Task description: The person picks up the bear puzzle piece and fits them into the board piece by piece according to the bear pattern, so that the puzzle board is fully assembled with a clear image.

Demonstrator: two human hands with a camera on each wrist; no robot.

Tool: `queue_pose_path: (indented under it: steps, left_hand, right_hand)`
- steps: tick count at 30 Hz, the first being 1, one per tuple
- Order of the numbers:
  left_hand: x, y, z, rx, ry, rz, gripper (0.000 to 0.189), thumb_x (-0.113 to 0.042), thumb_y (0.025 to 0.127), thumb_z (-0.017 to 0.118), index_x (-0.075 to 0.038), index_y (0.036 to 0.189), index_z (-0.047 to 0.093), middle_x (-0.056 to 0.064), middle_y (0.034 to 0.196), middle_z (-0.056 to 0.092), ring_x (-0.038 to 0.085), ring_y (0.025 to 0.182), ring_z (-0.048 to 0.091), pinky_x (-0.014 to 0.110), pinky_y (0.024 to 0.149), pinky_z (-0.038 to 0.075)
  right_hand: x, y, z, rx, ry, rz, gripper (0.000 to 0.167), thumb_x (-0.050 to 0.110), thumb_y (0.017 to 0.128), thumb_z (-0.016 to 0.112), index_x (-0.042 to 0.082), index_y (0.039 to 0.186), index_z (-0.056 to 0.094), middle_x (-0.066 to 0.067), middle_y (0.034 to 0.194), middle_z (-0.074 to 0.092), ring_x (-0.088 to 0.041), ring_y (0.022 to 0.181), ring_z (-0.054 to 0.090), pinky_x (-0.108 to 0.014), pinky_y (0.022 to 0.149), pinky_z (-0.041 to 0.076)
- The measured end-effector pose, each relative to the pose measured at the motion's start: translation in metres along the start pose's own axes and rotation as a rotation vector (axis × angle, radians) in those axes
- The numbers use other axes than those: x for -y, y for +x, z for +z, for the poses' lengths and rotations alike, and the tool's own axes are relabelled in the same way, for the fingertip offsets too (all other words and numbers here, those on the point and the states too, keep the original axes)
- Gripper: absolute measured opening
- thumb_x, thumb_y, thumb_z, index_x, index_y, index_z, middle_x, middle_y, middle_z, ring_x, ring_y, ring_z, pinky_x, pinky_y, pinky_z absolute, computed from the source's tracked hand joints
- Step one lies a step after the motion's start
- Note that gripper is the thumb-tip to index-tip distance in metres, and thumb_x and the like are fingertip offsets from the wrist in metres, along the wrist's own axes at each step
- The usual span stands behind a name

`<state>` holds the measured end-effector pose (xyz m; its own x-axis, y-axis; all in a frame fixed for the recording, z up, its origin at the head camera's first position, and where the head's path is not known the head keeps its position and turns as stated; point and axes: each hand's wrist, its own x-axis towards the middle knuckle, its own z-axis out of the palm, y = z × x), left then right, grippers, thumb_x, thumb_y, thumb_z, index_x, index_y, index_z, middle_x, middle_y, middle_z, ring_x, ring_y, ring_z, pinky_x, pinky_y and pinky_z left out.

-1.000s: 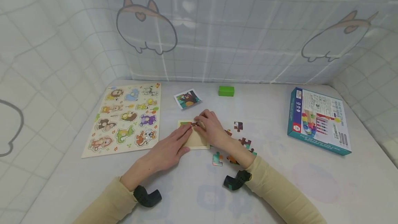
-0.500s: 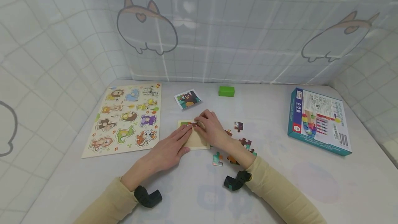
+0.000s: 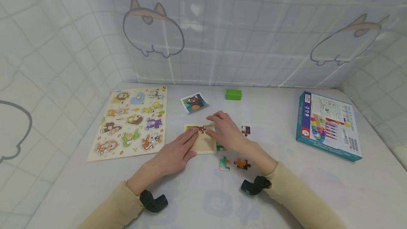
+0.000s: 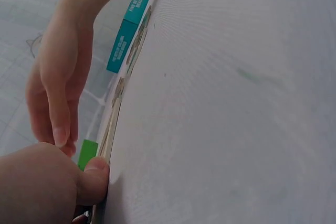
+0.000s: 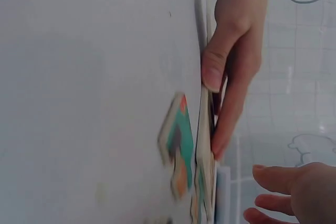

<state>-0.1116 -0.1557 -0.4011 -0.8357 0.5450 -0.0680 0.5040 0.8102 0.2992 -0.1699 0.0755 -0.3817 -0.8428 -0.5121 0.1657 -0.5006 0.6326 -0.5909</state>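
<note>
Tray (image 3: 205, 146) of pale wood lies flat on the white counter (image 3: 190, 195) at the middle of the head view, with picture pieces along its 12 o'clock side. A brown bear piece (image 3: 201, 129) shows there beyond the left hand's fingertips; whether it sits fully flat I cannot tell.

The left hand (image 3: 175, 155) reaches in from 7 o'clock, fingers straight across the tray and thumb at its near edge. The right hand (image 3: 228, 131) is over the 2 o'clock corner, thumb and fingers apart, holding nothing.

Clockwise round the tray: a picture card (image 3: 194, 103) at 12, a green block (image 3: 234, 94) between 1 and 2, a dark piece (image 3: 246, 130) and, much farther out, a box (image 3: 329, 126) near 3, an orange-brown piece (image 3: 242, 164) at 4, a teal piece (image 3: 224, 164) between 4 and 5, and an animal board (image 3: 143, 129) at 9.

The tray should prove light and stiff, apt to skid if nudged; its raised rim is the place to steady it. The pieces look small, rigid and light, smooth on the printed face, so a fingertip may slip there. Their pale cut edges give a better pinch, across the body rather than by a knob, likely the weakest part.
</note>
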Motion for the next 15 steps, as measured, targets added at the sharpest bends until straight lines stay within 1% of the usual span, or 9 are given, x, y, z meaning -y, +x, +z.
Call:
queue_pose_path:
  steps: [5,8,10,13,15]
  left_hand:
    - [0.000,0.000,0.000,0.008,-0.020,-0.012,0.064,-0.036,0.106,0.047,-0.007,0.158,0.025,0.003,0.168,0.016,0.025,0.154,0.016,0.044,0.123,0.027]
    - [0.000,0.000,0.000,0.004,-0.033,-0.015,0.064,-0.035,0.106,0.048,-0.008,0.158,0.026,0.003,0.168,0.016,0.024,0.155,0.016,0.043,0.123,0.026]
    - [0.001,0.000,0.000,-0.003,-0.040,-0.013,0.063,-0.035,0.106,0.048,-0.007,0.158,0.026,0.003,0.168,0.017,0.025,0.154,0.016,0.043,0.123,0.025]
    - [0.001,0.001,0.000,-0.003,-0.046,-0.009,0.063,-0.034,0.106,0.048,-0.007,0.158,0.026,0.003,0.168,0.017,0.025,0.155,0.016,0.043,0.124,0.025]
    - [0.001,0.001,0.000,-0.002,-0.051,-0.007,0.063,-0.034,0.106,0.048,-0.007,0.158,0.025,0.004,0.168,0.016,0.025,0.155,0.016,0.043,0.124,0.025]
  right_hand:
    - [-0.016,-0.019,-0.019,-0.020,0.006,0.032,0.046,0.024,0.096,0.069,0.002,0.135,0.059,-0.012,0.127,0.056,-0.027,0.120,0.050,-0.044,0.100,0.049]
    - [-0.028,-0.031,-0.030,-0.045,0.011,0.043,0.045,0.023,0.095,0.070,0.001,0.133,0.060,-0.012,0.127,0.057,-0.029,0.116,0.052,-0.045,0.095,0.050]
    - [-0.036,-0.039,-0.037,-0.063,0.021,0.048,0.044,0.021,0.095,0.070,0.001,0.133,0.060,-0.012,0.127,0.057,-0.031,0.116,0.053,-0.047,0.095,0.050]
    - [-0.048,-0.050,-0.044,-0.097,0.029,0.064,0.041,0.017,0.095,0.070,0.000,0.131,0.061,-0.013,0.126,0.058,-0.033,0.117,0.054,-0.050,0.097,0.050]
    - [-0.055,-0.056,-0.047,-0.112,0.040,0.076,0.040,0.015,0.094,0.070,0.000,0.130,0.061,-0.014,0.125,0.058,-0.034,0.119,0.054,-0.052,0.100,0.048]
